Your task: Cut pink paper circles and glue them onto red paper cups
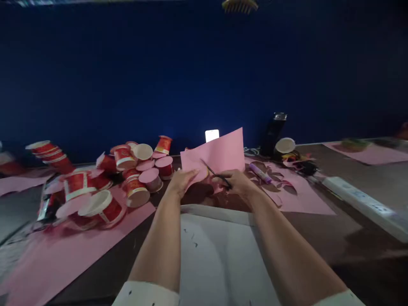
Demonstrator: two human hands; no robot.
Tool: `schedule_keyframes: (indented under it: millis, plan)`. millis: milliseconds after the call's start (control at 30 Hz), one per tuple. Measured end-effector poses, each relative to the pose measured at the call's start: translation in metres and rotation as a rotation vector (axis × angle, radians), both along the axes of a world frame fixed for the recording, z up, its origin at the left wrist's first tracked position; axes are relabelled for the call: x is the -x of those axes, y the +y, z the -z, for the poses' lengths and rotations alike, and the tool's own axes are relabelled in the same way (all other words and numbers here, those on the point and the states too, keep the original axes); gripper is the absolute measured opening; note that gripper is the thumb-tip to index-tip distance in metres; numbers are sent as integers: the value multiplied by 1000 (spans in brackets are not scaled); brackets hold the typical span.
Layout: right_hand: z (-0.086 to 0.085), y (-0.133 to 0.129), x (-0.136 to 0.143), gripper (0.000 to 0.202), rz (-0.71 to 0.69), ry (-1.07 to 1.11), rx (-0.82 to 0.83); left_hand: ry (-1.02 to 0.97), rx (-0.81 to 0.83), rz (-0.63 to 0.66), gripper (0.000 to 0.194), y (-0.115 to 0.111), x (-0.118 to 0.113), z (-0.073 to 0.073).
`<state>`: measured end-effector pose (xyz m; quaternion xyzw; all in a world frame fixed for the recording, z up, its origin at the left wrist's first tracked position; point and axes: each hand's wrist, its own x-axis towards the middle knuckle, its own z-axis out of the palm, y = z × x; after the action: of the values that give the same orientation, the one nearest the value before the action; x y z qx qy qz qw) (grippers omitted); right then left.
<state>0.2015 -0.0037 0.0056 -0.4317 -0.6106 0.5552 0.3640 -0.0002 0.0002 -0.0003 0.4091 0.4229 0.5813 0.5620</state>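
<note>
My left hand (182, 182) grips the near left edge of a pink paper sheet (223, 149), which stands tilted up in front of me. A pair of dark scissors (218, 175) is in my right hand (234, 182), its blades reaching to the sheet's lower part near my left fingers. Whether the blades are parted is too small to tell. Just right of my right hand lies a purple glue stick (260, 173) among pink paper offcuts (288, 187) with curved cut-outs.
Red paper cups (124, 157), several with pink discs (149, 175) on their ends, crowd the left on a large pink sheet (79, 246). A lit phone (212, 135) stands behind the paper. At right are a black bottle (274, 131), a white cup (285, 145) and a power strip (363, 204).
</note>
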Motion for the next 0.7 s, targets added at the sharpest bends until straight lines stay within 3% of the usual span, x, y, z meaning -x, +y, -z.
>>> schedule_keyframes:
  millis: [233, 400, 700]
  plan:
    - [2, 0, 5, 44, 27, 44, 6, -82, 26, 9, 45, -4, -6, -7]
    - [3, -1, 12, 43, 104, 115, -34, -98, 158, -43, 41, -5, -9, -12]
    - [4, -4, 22, 41, 218, 110, 28, -270, 145, 146, 33, -5, -19, -4]
